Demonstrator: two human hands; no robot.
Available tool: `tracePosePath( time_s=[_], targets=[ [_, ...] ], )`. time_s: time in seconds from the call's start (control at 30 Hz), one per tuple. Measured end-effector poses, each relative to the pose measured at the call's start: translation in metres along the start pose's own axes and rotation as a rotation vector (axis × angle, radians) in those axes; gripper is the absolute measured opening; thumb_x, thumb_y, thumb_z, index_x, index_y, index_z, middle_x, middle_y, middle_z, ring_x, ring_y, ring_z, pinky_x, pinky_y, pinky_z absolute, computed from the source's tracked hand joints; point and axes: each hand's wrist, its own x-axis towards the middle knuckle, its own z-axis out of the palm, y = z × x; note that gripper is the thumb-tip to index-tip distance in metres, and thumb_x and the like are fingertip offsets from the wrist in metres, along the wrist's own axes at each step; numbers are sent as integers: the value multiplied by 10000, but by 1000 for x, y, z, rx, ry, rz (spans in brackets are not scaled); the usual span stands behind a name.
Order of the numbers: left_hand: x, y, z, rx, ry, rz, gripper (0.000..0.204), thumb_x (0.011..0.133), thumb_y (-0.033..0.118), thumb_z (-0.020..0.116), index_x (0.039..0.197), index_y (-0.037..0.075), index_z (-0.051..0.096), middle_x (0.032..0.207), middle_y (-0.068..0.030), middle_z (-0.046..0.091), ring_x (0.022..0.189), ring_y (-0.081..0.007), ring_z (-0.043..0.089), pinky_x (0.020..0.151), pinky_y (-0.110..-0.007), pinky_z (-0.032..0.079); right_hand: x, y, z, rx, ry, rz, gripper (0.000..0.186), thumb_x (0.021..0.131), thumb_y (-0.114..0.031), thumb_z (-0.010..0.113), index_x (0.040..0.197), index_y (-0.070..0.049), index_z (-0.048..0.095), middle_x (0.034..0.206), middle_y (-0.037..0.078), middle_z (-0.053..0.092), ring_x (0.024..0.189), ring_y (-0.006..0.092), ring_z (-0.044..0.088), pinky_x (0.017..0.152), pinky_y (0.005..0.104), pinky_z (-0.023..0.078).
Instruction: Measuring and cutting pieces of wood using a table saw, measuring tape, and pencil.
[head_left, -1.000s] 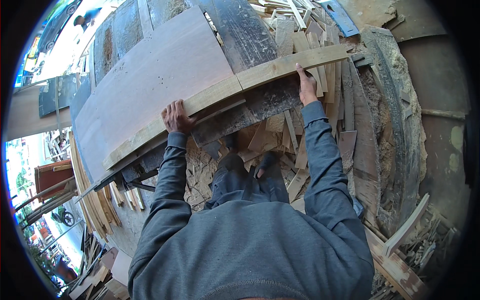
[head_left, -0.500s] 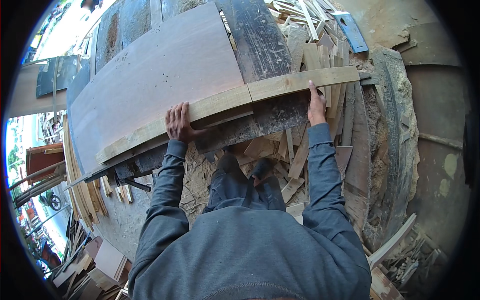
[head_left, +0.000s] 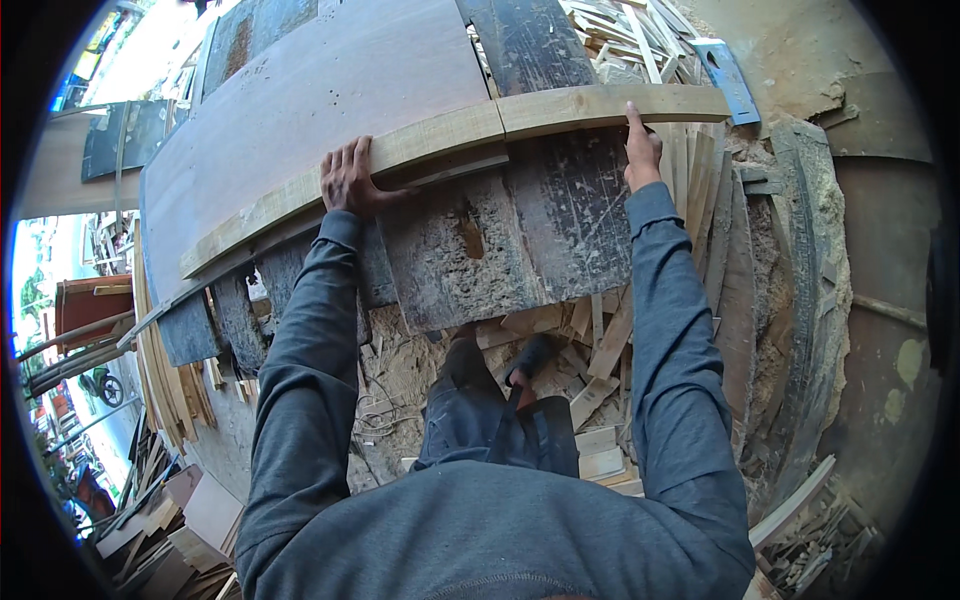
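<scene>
A long pale wooden plank (head_left: 430, 140) lies crosswise along the near edge of a thin plywood sheet (head_left: 300, 130). A dark line crosses it near the sheet's right corner. My left hand (head_left: 350, 178) is closed over it left of centre, fingers on top and thumb stretched along the edge beneath. Toward its right end, my right hand (head_left: 643, 150) grips it with the thumb up and the fingers mostly hidden below. Under both lies a dark, worn worktable (head_left: 570, 220) with a slot in its top.
Wood offcuts (head_left: 640, 40) heap beyond the table, near a blue metal piece (head_left: 725, 80). Sawdust and scraps lie around my feet. Long strips (head_left: 165, 340) lean at the left, and a rough sawdust-covered ledge (head_left: 800, 300) runs along the right.
My hands have pushed the plank and plywood sheet away from me across the table. More of the dark tabletop and its slot shows on the near side.
</scene>
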Motion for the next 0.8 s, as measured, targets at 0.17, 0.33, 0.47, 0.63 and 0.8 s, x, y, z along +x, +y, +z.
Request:
tracePosePath(
  time_s=[0.17, 0.33, 0.47, 0.63, 0.8],
  targets=[
    [6, -7, 7, 42, -72, -24, 1138, 566, 838, 770, 1340, 28, 574, 1286, -172, 621, 1191, -338, 587, 1088, -472, 385, 9, -5, 11, 60, 34, 77, 807, 827, -474, 834, 1354, 78, 571, 1330, 140, 608, 1186, 230, 575, 1030, 359, 452],
    [10, -13, 12, 48, -58, -8, 1216, 562, 877, 742, 1410, 30, 536, 1353, -162, 595, 1256, -326, 557, 1139, -476, 342, 10, -12, 15, 109, 34, 92, 759, 840, -440, 840, 1305, 108, 596, 1303, 160, 636, 1154, 244, 603, 1040, 373, 455],
    [9, -15, 15, 70, -54, 10, 1229, 573, 879, 733, 1436, 31, 519, 1384, -149, 577, 1281, -318, 540, 1145, -490, 334, 9, -8, 22, 64, 90, 27, 731, 870, -435, 810, 1306, 112, 597, 1298, 168, 641, 1161, 252, 606, 1043, 370, 455],
    [6, -16, 16, 69, -27, 46, 1205, 601, 858, 736, 1457, 41, 509, 1421, -132, 548, 1311, -301, 514, 1149, -506, 324, 13, -1, 20, 61, 60, -64, 773, 866, -495, 798, 1339, 75, 580, 1318, 136, 601, 1173, 210, 557, 1043, 370, 434],
    [7, -16, 16, 45, -16, 76, 1179, 622, 857, 725, 1449, 42, 522, 1409, -128, 555, 1289, -304, 525, 1144, -498, 329, 16, 5, 19, 27, 88, -76, 747, 872, -509, 787, 1308, 71, 610, 1293, 135, 617, 1169, 204, 556, 1035, 366, 437]
  ],
)
